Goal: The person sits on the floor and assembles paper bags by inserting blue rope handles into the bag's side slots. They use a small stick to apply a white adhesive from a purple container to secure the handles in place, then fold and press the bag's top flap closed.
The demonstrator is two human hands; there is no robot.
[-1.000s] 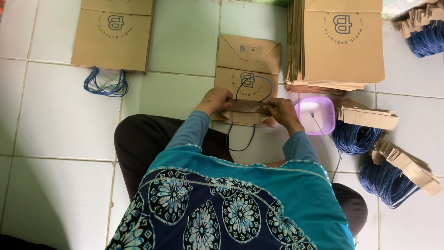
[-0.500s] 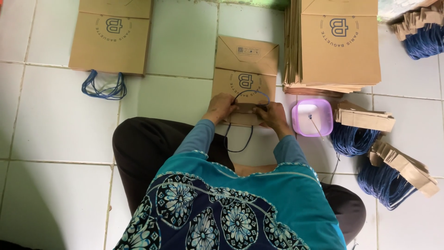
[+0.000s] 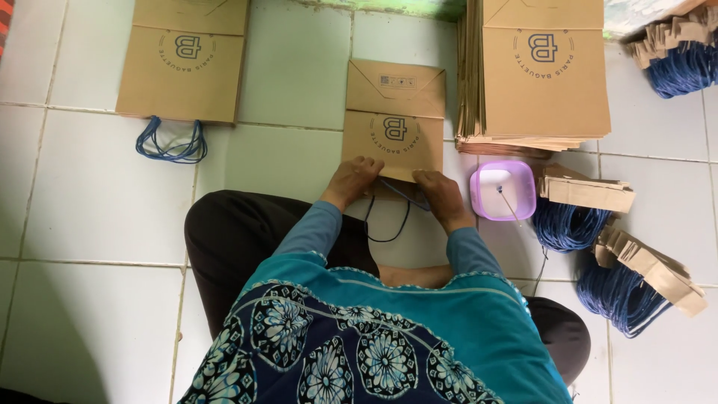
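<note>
Both hands sit lower on the flat brown paper bag (image 3: 394, 120) than half a second ago, left hand (image 3: 354, 179) and right hand (image 3: 443, 196) pressing its near edge, each pinching the dark cord handle (image 3: 389, 217) looping toward the lap. White tiled floor (image 3: 90, 209) holds a tall bag stack (image 3: 542, 71). Purple tub (image 3: 502, 190) contains white paste and a stick. Blue cord bundles (image 3: 572, 224) lie beside it.

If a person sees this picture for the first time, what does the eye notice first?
First, the two hands, left hand and right hand, pressing the near edge of a flat brown paper bag on the white tiled floor. Next, the tall stack of bags at the upper right, and the blue cord bundles beside a purple tub.
</note>
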